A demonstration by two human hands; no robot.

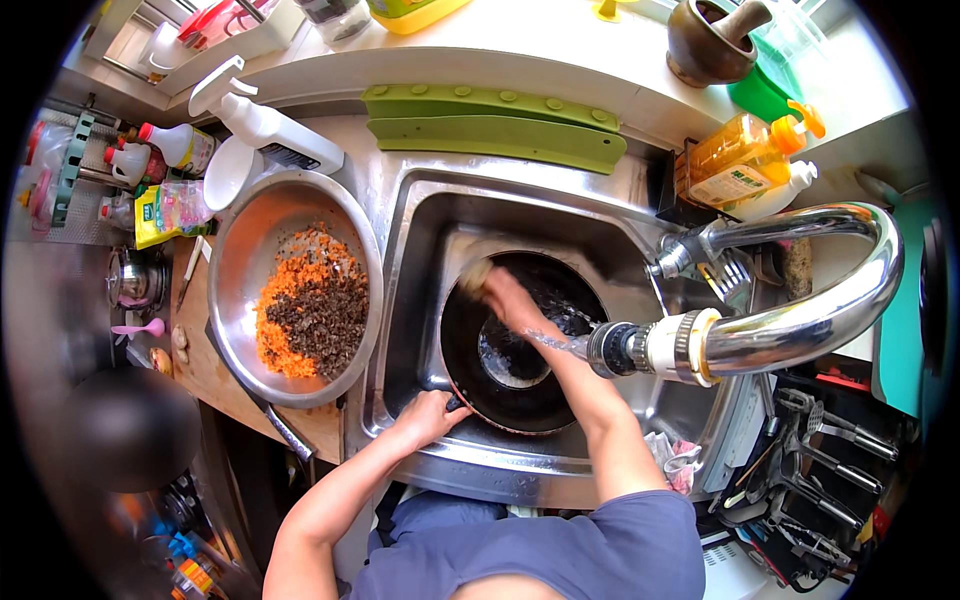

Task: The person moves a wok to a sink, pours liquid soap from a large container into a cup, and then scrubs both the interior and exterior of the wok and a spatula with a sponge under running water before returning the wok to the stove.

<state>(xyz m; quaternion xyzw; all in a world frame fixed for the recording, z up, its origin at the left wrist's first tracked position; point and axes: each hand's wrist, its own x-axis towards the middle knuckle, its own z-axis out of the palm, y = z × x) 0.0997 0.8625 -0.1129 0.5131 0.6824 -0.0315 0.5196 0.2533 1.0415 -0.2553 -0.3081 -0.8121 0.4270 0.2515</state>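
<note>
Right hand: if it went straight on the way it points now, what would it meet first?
Past what looks like a tan scrubber at its fingertips, the right hand would probably meet the far-left rim of the pan, though blur leaves depth unclear.

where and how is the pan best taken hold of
The pan is probably best gripped by its dark handle, coming from the near left, as the left hand does. The handle sticks out past the rim on that side, while the right hand, holding a blurred tan pad, and the running water are over the pan's inside.
</note>
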